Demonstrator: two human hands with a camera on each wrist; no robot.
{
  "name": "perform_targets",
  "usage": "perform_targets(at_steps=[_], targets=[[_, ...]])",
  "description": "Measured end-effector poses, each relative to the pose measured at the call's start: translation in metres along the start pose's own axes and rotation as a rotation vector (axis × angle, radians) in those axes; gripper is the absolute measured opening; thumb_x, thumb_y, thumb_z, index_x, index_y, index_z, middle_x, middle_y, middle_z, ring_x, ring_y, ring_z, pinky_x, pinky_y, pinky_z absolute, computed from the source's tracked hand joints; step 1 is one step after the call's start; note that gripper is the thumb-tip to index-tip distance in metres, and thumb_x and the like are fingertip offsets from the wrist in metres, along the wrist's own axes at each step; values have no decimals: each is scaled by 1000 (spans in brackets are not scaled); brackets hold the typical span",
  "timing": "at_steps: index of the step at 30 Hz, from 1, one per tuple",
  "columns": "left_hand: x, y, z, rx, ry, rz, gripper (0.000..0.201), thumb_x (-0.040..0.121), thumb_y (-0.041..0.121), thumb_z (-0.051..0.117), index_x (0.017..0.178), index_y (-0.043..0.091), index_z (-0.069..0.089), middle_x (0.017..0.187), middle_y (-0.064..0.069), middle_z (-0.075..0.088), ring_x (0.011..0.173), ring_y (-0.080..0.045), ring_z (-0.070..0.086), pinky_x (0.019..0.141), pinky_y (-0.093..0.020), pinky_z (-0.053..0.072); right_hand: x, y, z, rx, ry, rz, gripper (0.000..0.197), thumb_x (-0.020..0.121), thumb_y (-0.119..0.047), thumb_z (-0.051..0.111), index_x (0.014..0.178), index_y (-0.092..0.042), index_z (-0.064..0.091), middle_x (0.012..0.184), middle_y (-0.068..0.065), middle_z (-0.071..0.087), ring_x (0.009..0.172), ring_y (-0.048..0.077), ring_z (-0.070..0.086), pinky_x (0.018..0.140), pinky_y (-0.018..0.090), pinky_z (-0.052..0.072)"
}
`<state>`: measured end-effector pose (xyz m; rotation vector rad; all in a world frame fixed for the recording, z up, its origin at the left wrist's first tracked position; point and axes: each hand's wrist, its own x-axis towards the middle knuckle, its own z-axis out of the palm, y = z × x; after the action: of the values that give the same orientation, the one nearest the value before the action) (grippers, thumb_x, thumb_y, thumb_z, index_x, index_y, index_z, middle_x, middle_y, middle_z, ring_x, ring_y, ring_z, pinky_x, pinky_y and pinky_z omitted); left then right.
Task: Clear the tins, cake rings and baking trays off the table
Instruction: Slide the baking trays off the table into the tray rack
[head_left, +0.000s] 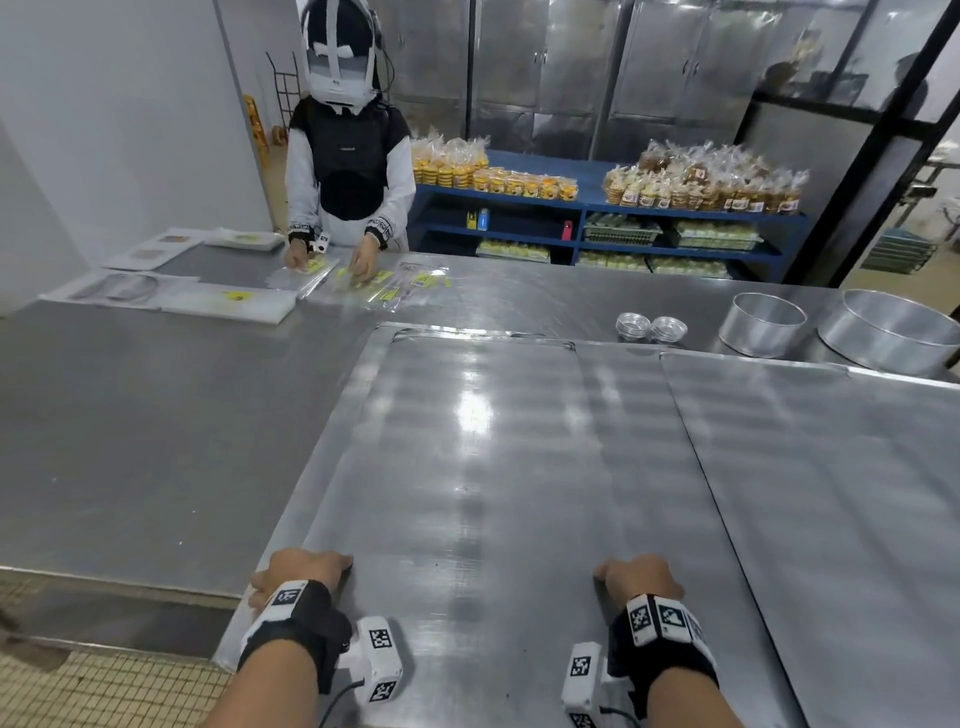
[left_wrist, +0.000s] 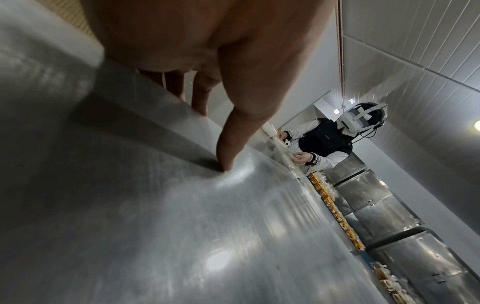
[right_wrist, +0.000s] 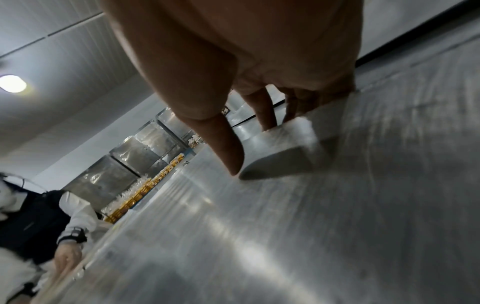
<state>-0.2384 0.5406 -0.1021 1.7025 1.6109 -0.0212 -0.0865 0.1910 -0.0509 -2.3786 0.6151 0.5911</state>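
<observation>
A large flat metal baking tray lies in front of me and juts past the table's near left edge. My left hand grips its left side. In the left wrist view the thumb presses on top of the tray and the fingers curl under its edge. My right hand holds the tray further right. The right wrist view has its thumb over the sheet and its fingers hooked round a raised lip. A second tray lies alongside on the right. Two round cake tins and two small foil tins stand behind.
Another person stands across the steel table, handling plastic bags. White boards lie at the far left. Blue shelves of packed baked goods stand behind. Tiled floor shows at the lower left.
</observation>
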Motion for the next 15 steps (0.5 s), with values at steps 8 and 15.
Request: perform_targets(at_steps=[8, 15], targets=[[-26, 19, -12, -41, -51, 28, 51, 67, 28, 88, 108, 3, 69, 111, -21, 71, 94, -39, 65, 83, -37, 53, 13, -11, 5, 34, -58, 32, 65, 70, -35, 70, 123, 1, 54, 117, 14, 63, 113, 35, 62, 84, 32, 46], [-7, 27, -11, -74, -96, 56, 64, 59, 49, 82, 103, 4, 71, 102, -18, 72, 86, -39, 68, 89, -47, 57, 25, -15, 15, 127, -101, -7, 60, 74, -44, 73, 115, -1, 64, 122, 15, 66, 113, 30, 64, 90, 34, 50]])
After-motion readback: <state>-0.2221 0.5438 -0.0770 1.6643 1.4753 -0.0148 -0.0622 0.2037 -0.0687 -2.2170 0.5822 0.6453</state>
